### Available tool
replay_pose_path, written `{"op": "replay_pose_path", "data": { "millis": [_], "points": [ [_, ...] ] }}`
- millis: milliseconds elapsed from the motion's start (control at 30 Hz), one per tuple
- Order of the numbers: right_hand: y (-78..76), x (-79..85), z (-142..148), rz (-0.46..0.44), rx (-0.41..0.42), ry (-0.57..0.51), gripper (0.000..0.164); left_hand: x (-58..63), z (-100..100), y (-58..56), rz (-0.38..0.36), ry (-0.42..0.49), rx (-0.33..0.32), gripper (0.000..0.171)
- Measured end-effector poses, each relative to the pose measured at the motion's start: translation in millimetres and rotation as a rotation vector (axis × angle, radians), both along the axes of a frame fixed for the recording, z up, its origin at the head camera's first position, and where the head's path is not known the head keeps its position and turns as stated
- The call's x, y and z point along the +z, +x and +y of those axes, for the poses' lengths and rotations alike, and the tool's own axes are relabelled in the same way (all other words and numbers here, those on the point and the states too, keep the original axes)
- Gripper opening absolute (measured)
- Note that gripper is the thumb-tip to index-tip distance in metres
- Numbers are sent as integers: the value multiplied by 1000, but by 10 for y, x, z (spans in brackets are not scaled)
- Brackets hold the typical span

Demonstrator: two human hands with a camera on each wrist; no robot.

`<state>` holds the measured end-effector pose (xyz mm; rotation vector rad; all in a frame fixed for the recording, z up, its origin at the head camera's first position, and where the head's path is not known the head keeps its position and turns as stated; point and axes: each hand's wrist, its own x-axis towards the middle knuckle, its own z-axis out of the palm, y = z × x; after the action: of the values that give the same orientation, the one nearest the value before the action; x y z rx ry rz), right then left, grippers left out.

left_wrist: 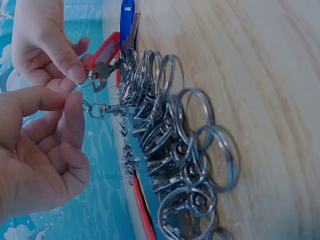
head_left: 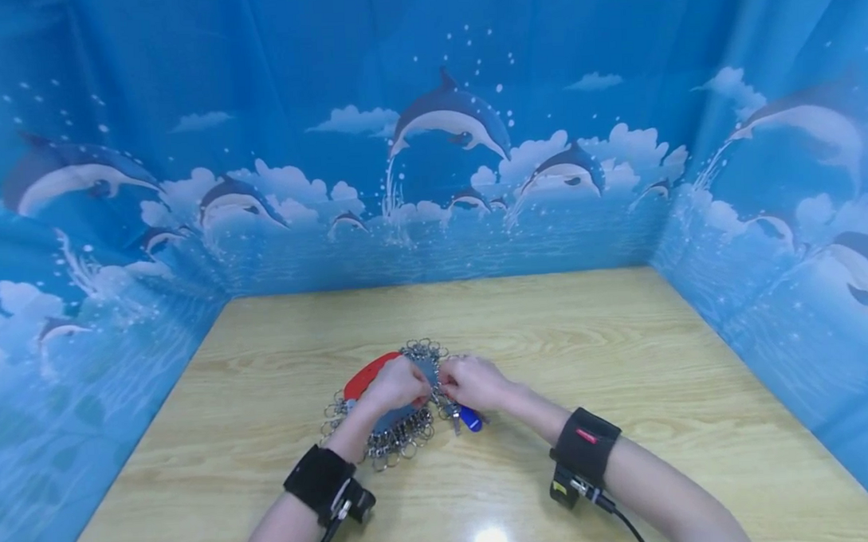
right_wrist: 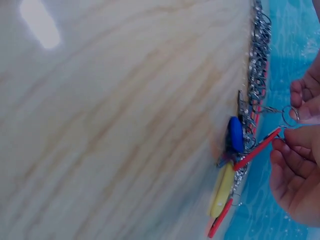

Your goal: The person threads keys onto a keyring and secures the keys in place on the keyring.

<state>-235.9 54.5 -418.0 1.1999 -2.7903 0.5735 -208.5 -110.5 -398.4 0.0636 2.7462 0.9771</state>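
Note:
Many metal key rings with swivel clasps [left_wrist: 170, 145] line the edge of a flat grey-blue and red piece [head_left: 368, 374] on the table. My left hand [head_left: 397, 385] pinches one split ring [right_wrist: 283, 118] between thumb and forefinger; its swivel clasp [left_wrist: 98, 110] stretches back to the row. Beside it, my right hand [head_left: 475, 381] pinches another ring, from which a key [left_wrist: 101, 76] and a red key tag [right_wrist: 257, 149] hang. Just below the right hand are a blue key tag [head_left: 470, 418] and a key [head_left: 457, 424]. A yellow key tag [right_wrist: 223, 190] shows in the right wrist view.
The wood-grain table [head_left: 551, 323] extends around both hands. A blue dolphin-print curtain [head_left: 297, 252] stands at its back and sides. Black cuffs with cameras [head_left: 325, 486] are strapped to both wrists, with cables trailing toward the front.

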Motion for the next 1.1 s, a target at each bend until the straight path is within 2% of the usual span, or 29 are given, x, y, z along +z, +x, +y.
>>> {"op": "replay_pose_path", "data": {
  "millis": [133,400,633,1100],
  "points": [
    [17,-31,-11,4,5,-24,15,0,21,-2,-4,7,-10,15],
    [19,-31,-36,-7,-14,-84,9,4,39,-7,-12,8,-15,14],
    [10,-30,-33,6,-11,-114,8,-4,36,-15,10,16,-33,15],
    [30,-8,-10,18,4,-94,12,-11,46,-23,9,7,-49,15]
  ]
}}
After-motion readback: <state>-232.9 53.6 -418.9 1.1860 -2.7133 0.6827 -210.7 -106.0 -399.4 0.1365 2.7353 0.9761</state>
